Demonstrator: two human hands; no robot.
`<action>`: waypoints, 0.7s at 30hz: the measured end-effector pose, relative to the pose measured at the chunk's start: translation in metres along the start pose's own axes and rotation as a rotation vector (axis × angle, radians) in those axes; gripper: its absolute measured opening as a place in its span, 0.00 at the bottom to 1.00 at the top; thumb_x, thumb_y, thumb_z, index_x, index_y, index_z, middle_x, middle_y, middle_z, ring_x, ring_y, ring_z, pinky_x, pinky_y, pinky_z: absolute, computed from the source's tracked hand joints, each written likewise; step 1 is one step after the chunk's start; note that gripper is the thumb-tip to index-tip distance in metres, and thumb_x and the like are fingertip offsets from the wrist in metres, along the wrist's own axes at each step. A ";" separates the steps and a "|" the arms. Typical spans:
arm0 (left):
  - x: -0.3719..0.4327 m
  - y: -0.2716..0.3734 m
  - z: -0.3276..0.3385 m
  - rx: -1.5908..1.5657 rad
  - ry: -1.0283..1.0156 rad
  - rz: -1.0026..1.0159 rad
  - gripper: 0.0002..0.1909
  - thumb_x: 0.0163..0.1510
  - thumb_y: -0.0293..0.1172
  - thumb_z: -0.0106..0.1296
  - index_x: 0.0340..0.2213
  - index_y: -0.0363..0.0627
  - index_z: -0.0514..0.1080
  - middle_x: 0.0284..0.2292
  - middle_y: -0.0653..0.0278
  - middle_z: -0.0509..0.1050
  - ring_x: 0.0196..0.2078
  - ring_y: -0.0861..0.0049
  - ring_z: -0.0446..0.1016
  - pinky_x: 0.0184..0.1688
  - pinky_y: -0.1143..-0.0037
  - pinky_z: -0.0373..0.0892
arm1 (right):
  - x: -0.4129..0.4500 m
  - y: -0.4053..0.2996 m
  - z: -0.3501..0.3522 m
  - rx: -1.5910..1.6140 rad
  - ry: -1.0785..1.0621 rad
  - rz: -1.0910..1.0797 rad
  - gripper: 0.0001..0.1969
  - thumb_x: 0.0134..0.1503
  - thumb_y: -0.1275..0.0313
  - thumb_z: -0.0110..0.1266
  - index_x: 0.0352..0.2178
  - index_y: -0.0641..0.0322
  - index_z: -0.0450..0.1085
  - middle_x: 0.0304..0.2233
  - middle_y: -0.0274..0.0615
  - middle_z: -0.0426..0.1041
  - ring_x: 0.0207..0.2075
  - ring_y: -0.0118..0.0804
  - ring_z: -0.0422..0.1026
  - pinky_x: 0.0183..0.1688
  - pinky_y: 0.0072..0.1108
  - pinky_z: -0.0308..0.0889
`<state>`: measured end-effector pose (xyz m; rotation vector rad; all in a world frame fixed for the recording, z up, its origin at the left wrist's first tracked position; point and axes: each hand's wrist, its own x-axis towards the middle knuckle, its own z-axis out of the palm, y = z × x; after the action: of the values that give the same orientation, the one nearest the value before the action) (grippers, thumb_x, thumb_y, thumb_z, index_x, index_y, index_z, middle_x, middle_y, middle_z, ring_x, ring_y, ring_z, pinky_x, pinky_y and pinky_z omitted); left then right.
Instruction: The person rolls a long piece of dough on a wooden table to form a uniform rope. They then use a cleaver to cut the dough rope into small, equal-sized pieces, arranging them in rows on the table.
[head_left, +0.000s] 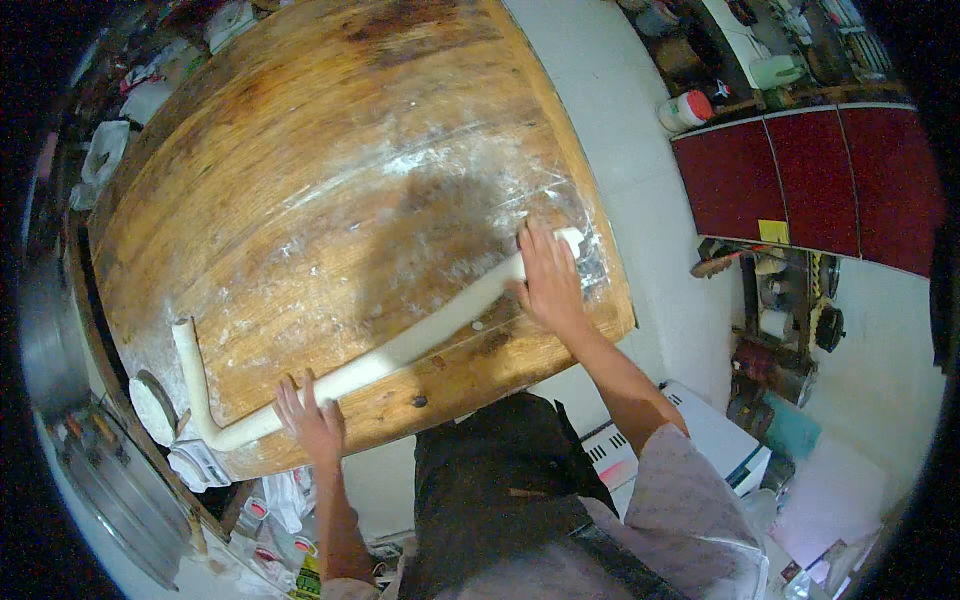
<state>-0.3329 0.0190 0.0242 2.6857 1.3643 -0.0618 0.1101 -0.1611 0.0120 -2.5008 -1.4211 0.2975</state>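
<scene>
A long rope of pale dough (435, 326) lies along the near edge of a floured wooden table (300, 247), bending upward at its left end. My left hand (309, 420) rests on the rope near the bend, its fingers spread. Over the rope's right end lies my right hand (550, 277), palm down; a ragged tip of dough shows just beyond its fingers. Whether the fingers of either hand curl around the rope is hidden. White flour is scattered over the middle and right of the wood.
A digital scale (199, 463) and a round whitish object (152, 407) sit at the table's left corner. Dark red cabinets (814, 180) stand to the right, with a red-lidded jar (686, 112) above. White boxes (720, 431) are on the floor at right.
</scene>
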 end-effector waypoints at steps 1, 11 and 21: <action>0.028 -0.002 -0.005 -0.006 -0.003 -0.010 0.30 0.65 0.51 0.37 0.64 0.52 0.63 0.66 0.45 0.57 0.69 0.44 0.52 0.68 0.48 0.47 | 0.034 0.003 0.003 -0.031 0.057 -0.016 0.35 0.57 0.59 0.59 0.61 0.66 0.60 0.65 0.57 0.58 0.66 0.58 0.56 0.67 0.47 0.50; 0.144 -0.042 0.001 -0.393 0.229 -0.241 0.30 0.64 0.42 0.43 0.64 0.44 0.61 0.63 0.45 0.63 0.68 0.53 0.58 0.69 0.57 0.50 | 0.137 -0.024 0.003 -0.053 0.083 -0.100 0.33 0.64 0.48 0.46 0.58 0.65 0.65 0.64 0.55 0.61 0.65 0.59 0.59 0.67 0.47 0.51; -0.042 -0.016 -0.011 0.009 -0.005 -0.124 0.34 0.57 0.40 0.54 0.64 0.55 0.62 0.65 0.45 0.57 0.69 0.42 0.50 0.69 0.45 0.44 | -0.017 -0.015 -0.005 -0.024 -0.106 -0.066 0.38 0.57 0.64 0.60 0.65 0.65 0.55 0.68 0.55 0.54 0.69 0.58 0.51 0.70 0.48 0.44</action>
<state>-0.3711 -0.0035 0.0375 2.6032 1.5309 -0.0868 0.0907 -0.1692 0.0220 -2.4843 -1.5526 0.4075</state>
